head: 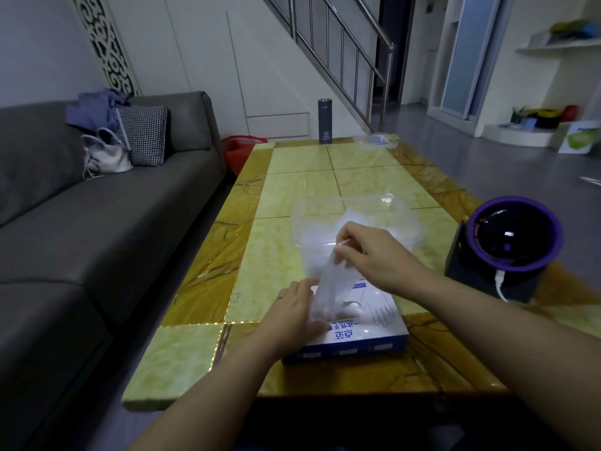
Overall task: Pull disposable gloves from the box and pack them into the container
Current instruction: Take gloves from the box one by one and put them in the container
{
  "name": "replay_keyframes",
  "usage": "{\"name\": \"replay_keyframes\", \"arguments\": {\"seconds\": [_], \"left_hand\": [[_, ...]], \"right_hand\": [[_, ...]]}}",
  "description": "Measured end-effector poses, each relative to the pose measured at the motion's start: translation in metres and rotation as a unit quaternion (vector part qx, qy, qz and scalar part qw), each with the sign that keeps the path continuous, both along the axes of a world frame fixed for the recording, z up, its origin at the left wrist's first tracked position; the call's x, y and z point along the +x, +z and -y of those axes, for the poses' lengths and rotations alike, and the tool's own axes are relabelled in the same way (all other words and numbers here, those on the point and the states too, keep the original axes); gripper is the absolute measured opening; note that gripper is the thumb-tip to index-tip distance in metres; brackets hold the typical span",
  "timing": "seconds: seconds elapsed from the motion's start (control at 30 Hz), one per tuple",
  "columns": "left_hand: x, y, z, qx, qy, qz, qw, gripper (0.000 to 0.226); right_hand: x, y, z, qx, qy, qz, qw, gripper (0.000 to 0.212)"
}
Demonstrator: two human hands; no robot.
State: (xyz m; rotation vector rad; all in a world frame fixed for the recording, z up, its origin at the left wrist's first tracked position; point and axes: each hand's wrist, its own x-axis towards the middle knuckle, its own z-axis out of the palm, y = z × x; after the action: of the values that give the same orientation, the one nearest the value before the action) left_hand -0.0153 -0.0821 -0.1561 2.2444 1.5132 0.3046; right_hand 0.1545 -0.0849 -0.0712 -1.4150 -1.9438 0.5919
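Your right hand (pixel 374 255) was closed in a pinch, thumb and fingertips nipping the upper end of a thin, translucent plastic glove (pixel 327 288). The glove hung stretched from that pinch down to the opening of the flat white-and-blue cardboard box (pixel 367 336) just below your wrist. Your left hand (pixel 297 312) lay flat on the box top with fingers straight, touching the foot of the glove and pressing the box onto the yellow-green tiled table (pixel 292 177). Just beyond your right knuckles stood the clear, thin-walled plastic container (pixel 405 222), mouth up, with a pale heap of film inside, probably gloves packed there.

You were dealing with a film that likely weighed almost nothing: limp, slick and clingy, and prone to stretch or tear if snatched. A firm pinch on a gathered bunch near the end looked like the right hold; a grip on a single layer could slip. The box seemed light enough to rise with the pull, so your flat press mattered. Whether a second glove trailed behind, the view could not tell you. The container looked flimsy and might have skidded if you pushed hard.
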Motion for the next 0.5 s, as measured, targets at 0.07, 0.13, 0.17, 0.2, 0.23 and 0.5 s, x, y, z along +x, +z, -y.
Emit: {"name": "replay_keyframes", "arguments": {"seconds": [0.07,0.13,0.17,0.2,0.23,0.5], "left_hand": [[0.002,0.002,-0.001,-0.004,0.002,-0.011,1.0,0.068],[0.0,0.009,-0.004,-0.049,0.0,0.034,0.998,0.071],[-0.003,0.015,-0.006,-0.095,-0.002,0.085,0.992,0.076],[-0.008,0.023,-0.007,-0.15,-0.007,0.141,0.979,0.082],[-0.013,0.033,-0.007,-0.205,-0.01,0.204,0.957,0.088],[-0.013,0.077,-0.013,-0.303,-0.021,0.43,0.85,0.074]], "right_hand": [[0.0,0.014,0.001,0.055,-0.011,-0.048,0.997,0.01],[0.004,0.03,0.002,0.091,-0.022,-0.085,0.992,0.009],[0.007,0.037,0.002,0.095,-0.024,-0.096,0.991,0.007],[0.011,0.042,0.002,0.091,-0.022,-0.105,0.99,0.005],[0.015,0.045,0.003,0.082,-0.019,-0.113,0.99,0.005],[0.023,0.06,0.005,0.051,0.003,-0.204,0.978,0.01]]}}
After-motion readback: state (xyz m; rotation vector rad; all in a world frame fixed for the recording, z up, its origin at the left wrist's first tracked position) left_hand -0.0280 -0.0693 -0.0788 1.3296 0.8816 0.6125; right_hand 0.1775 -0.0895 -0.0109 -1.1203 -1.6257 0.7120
